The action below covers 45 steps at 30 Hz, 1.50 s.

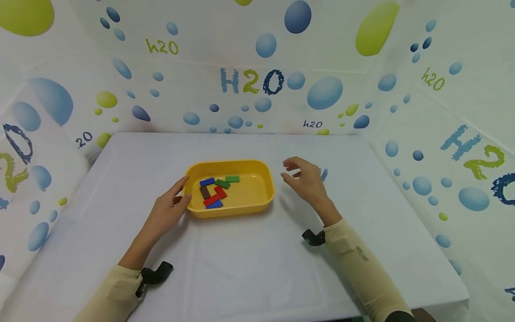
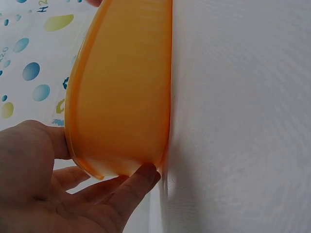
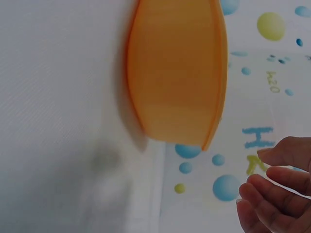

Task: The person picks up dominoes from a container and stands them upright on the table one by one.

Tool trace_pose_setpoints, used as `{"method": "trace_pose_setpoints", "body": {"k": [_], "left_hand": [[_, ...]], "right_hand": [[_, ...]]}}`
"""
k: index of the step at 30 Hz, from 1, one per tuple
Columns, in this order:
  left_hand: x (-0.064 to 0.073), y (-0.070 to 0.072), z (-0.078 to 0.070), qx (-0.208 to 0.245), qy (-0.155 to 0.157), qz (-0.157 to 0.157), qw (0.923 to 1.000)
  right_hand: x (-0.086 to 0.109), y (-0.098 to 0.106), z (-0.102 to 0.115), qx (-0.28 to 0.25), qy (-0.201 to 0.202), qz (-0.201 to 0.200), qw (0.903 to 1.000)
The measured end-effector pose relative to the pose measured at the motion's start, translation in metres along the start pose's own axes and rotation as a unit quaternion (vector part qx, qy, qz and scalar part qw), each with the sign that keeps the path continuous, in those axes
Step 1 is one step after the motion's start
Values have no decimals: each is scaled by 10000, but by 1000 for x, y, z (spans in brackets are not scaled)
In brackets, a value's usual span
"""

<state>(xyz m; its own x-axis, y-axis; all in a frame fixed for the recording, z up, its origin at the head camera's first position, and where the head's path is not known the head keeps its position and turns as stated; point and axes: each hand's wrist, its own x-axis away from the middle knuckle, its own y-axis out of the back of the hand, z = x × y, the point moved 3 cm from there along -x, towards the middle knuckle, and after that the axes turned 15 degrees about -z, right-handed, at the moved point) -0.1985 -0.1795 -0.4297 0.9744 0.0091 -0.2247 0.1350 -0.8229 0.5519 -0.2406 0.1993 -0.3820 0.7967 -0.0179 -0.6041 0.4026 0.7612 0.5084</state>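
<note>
A yellow plastic tray (image 1: 249, 208) with rounded corners sits on the white-covered table. Several small flat rectangular blocks lie toward its left side: blue blocks (image 1: 207, 181), green blocks (image 1: 232, 179), red blocks (image 1: 220, 192) and a dark brown block (image 1: 205, 192). My left hand (image 1: 166, 210) holds the tray's left end, thumb and fingers spread along it; in the left wrist view its fingertips (image 2: 146, 171) press the end wall low down. Off the tray's right end, my right hand (image 1: 306, 181) hovers with fingers loosely bent and nothing between them.
Beyond my right hand a small blue shape (image 1: 324, 174) shows, mostly hidden by it. The white tablecloth (image 1: 241, 264) covers the table. Curtains (image 1: 193, 58) printed with coloured drops and lettering stand at the back and both sides. Black wrist mounts (image 1: 157, 273) sit on both cuffs.
</note>
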Motion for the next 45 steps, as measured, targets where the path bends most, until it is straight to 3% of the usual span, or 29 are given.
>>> {"method": "trace_pose_setpoints", "body": {"k": [13, 23, 29, 35, 45], "left_hand": [[1, 0, 0, -6, -1, -20, 10000], [10, -2, -6, -91, 15, -23, 10000], [13, -4, -8, -225, 20, -89, 9997], [15, -4, -11, -243, -3, -87, 9997], [18, -5, -12, -237, -30, -96, 9997]], "right_hand": [[-8, -35, 32, -246, 188, 498, 9983], [-7, -64, 46, -236, 33, 1125, 9934], [-7, -80, 54, 52, 143, 1725, 9849], [-5, -96, 61, 514, 391, 2476, 9667], [-6, -113, 60, 864, 159, 2604, 9615]]}}
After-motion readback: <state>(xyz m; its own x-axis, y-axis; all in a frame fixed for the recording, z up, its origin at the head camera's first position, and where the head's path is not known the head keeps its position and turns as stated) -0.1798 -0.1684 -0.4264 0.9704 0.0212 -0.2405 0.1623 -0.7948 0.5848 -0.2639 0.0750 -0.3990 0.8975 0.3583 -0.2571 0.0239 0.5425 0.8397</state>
